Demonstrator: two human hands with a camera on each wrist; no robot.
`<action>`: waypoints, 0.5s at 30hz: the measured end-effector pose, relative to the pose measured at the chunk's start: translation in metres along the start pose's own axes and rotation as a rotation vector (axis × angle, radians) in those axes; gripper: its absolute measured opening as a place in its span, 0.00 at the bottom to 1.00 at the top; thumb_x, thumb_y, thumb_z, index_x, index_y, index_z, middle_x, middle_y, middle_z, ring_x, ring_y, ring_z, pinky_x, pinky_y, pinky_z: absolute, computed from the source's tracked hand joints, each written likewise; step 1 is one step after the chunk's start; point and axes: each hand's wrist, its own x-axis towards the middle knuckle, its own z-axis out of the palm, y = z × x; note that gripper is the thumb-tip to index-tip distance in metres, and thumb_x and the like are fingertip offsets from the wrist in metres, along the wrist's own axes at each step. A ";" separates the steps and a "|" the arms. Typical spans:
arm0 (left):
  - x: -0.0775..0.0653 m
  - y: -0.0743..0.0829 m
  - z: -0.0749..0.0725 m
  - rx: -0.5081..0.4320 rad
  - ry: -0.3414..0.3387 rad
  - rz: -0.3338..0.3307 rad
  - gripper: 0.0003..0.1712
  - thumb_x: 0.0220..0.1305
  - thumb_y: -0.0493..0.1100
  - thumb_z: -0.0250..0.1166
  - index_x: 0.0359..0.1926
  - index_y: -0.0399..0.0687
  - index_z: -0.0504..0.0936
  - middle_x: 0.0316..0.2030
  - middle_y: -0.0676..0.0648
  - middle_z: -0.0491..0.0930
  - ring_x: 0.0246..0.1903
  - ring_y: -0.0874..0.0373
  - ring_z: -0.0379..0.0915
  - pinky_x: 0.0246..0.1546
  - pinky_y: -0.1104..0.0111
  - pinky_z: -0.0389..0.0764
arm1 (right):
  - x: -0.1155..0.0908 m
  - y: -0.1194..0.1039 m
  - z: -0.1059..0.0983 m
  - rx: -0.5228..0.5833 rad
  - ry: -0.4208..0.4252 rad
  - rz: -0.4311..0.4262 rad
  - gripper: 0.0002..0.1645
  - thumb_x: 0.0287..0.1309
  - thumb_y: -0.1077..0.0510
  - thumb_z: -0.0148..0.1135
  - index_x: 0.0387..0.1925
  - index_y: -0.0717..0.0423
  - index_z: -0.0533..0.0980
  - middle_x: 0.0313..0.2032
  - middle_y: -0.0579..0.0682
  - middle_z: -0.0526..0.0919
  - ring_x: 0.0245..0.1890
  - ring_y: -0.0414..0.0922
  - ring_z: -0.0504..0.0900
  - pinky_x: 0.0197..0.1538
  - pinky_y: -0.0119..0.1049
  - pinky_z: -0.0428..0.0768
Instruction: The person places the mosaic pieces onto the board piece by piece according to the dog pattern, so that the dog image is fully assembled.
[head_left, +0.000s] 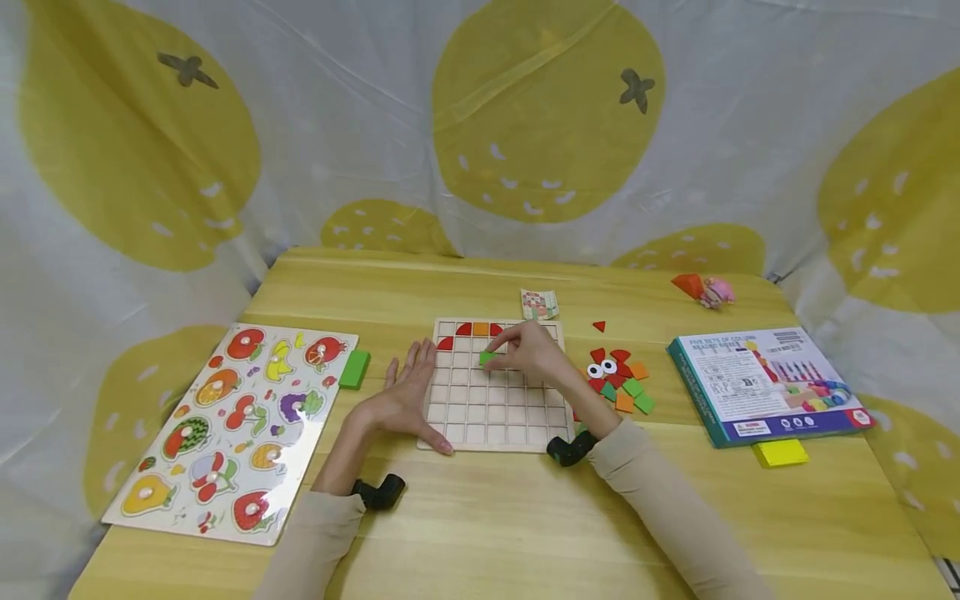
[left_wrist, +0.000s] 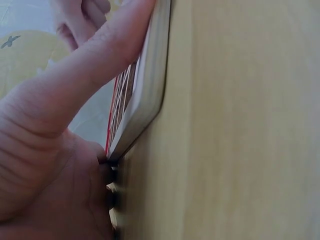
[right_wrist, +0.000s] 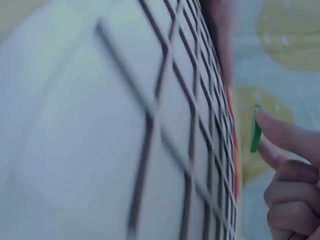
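A square wooden grid board (head_left: 497, 412) lies on the table. In its upper rows sit several red curved pieces (head_left: 464, 330) and an orange square (head_left: 481, 329). Along the board's left edge rests my left hand (head_left: 401, 400), fingers stretched out and spread. Its thumb (left_wrist: 95, 62) lies on the near corner of the board in the left wrist view. My right hand (head_left: 528, 350) pinches a green square tile (right_wrist: 256, 129) between thumb and finger, held just above the grid. The right wrist view shows a gap between this tile and the board.
Loose red, orange and green pieces (head_left: 624, 402) lie right of the board, and a small picture card (head_left: 540, 304) behind it. At left is a fruit puzzle board (head_left: 217, 433) with a green block (head_left: 355, 369). A box (head_left: 768, 387), yellow block (head_left: 782, 453) and pink figurine (head_left: 717, 292) are at right.
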 end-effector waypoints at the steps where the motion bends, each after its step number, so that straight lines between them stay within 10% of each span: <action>1: 0.001 0.000 0.000 0.002 -0.003 -0.002 0.92 0.25 0.69 0.80 0.74 0.39 0.24 0.75 0.39 0.20 0.75 0.43 0.13 0.71 0.40 0.25 | 0.003 -0.005 0.009 -0.007 0.008 0.001 0.11 0.43 0.53 0.78 0.32 0.48 0.86 0.12 0.43 0.61 0.15 0.40 0.58 0.22 0.30 0.58; 15: -0.001 -0.002 0.000 -0.002 -0.006 0.001 0.91 0.27 0.68 0.80 0.74 0.39 0.24 0.75 0.39 0.20 0.75 0.43 0.12 0.71 0.40 0.24 | 0.026 -0.029 0.057 -0.022 0.088 0.023 0.14 0.38 0.55 0.80 0.32 0.51 0.87 0.16 0.44 0.72 0.17 0.39 0.67 0.20 0.28 0.63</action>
